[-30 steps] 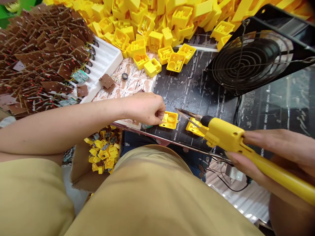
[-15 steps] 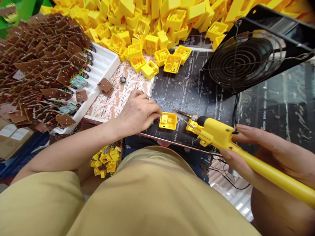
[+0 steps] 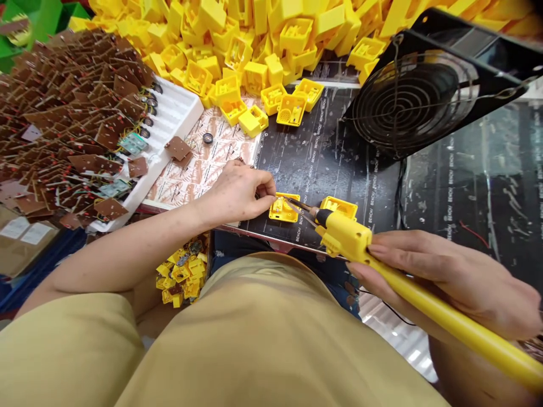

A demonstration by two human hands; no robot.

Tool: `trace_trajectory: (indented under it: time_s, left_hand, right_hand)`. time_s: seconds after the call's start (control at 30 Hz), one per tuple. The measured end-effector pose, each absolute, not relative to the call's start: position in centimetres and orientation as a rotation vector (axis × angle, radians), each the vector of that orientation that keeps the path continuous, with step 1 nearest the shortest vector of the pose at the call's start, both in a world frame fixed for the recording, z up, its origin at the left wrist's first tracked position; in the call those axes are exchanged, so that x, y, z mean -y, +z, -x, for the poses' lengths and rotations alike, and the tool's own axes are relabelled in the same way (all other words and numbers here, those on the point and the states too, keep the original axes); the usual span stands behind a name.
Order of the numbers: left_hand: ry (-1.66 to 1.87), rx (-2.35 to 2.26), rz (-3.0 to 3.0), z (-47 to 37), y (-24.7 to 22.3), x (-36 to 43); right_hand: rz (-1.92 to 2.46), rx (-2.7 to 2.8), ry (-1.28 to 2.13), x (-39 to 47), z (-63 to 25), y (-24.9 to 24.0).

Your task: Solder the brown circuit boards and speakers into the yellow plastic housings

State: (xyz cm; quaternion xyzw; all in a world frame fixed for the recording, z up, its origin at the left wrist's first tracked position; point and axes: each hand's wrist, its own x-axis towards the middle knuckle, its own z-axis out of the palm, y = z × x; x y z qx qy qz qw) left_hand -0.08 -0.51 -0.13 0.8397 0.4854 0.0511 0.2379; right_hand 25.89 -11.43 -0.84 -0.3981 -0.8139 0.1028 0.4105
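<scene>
My right hand (image 3: 458,271) grips a yellow soldering iron (image 3: 345,233) with a long handle and a thin metal guide beside its tip. The iron's tip reaches into a small yellow plastic housing (image 3: 285,213), which lies face up near the bench's front edge. At the upper left of this housing, the thumb and fingers of my left hand (image 3: 241,192) are pinched together. What they hold is too small or hidden to make out. A second yellow housing (image 3: 339,207) rests just to the right, partly behind the iron.
Yellow housings (image 3: 254,76) are heaped along the back. A black fan (image 3: 407,107) stands at the back right. Many brown circuit boards (image 3: 76,113) pile up on a white foam tray (image 3: 182,107) at left. A loose board (image 3: 179,150) and small round part (image 3: 207,138) lie nearby.
The soldering iron has moved left and down, bringing its tip into the housing. My left fingers have shifted slightly over the housing's corner. More of the second housing now shows.
</scene>
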Motion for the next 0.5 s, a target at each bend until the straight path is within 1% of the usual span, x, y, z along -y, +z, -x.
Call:
trace_trajectory:
  time_s: [0.13,0.3,0.4,0.5]
  left_hand:
    - [0.097,-1.305,-2.306,-0.2,0.3,0.1]
    - [0.023,-1.281,-2.325,-0.5,0.6,-0.4]
    - [-0.01,-1.274,-2.347,-0.6,0.8,-0.5]
    - [-0.011,-1.257,-2.379,-0.7,0.8,-0.6]
  right_hand:
    - [1.018,2.081,0.239,10.8,-25.3,-0.2]
    - [0.806,2.185,0.208,10.4,-24.8,0.6]
    - [0.847,2.228,0.23,10.3,-25.5,1.2]
    - [0.877,2.254,0.183,10.5,-27.3,1.2]
